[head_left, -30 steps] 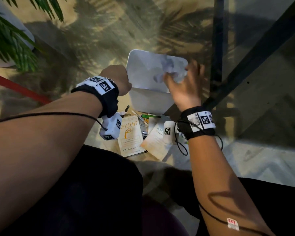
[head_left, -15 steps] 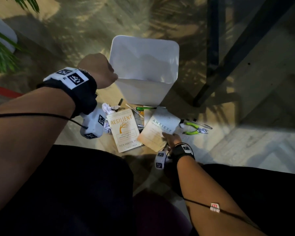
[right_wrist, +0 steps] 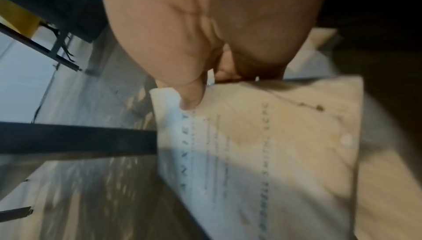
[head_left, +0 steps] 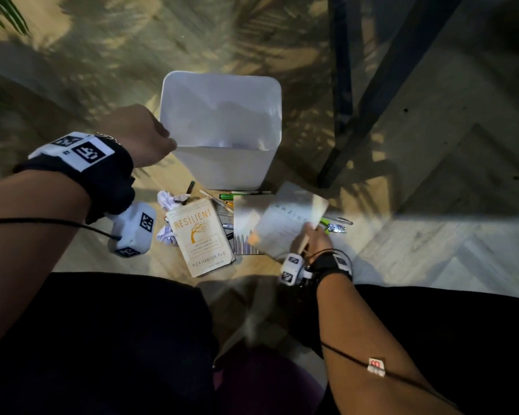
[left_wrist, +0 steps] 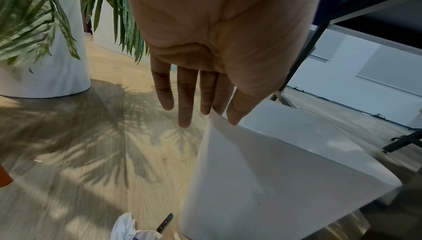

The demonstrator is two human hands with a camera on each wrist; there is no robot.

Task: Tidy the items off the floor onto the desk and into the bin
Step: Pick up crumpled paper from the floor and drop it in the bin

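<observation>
A white bin (head_left: 222,166) stands on the wood floor. My left hand (head_left: 159,139) pinches its near-left rim corner; in the left wrist view the thumb (left_wrist: 235,115) lies inside the bin's rim (left_wrist: 214,123) and the fingers outside. My right hand (head_left: 309,235) grips a pale "Anxiety" book (head_left: 282,226) by its right edge and holds it tilted off the floor, blurred. In the right wrist view the thumb (right_wrist: 191,97) presses on the book's cover (right_wrist: 274,153). A "Resilient" book (head_left: 200,235) lies flat beside crumpled paper (head_left: 168,200).
Below the lifted book lies a striped-cover book (head_left: 243,235). A green marker (head_left: 231,196), pens and green-handled pliers (head_left: 331,227) are scattered in front of the bin. Black desk legs (head_left: 372,94) rise at the right. A potted plant (left_wrist: 45,54) stands at the left.
My right hand left the crumpled paper at the bin, dropped to the floor, took the "Anxiety" book and raised it. My left hand stayed at the bin's rim.
</observation>
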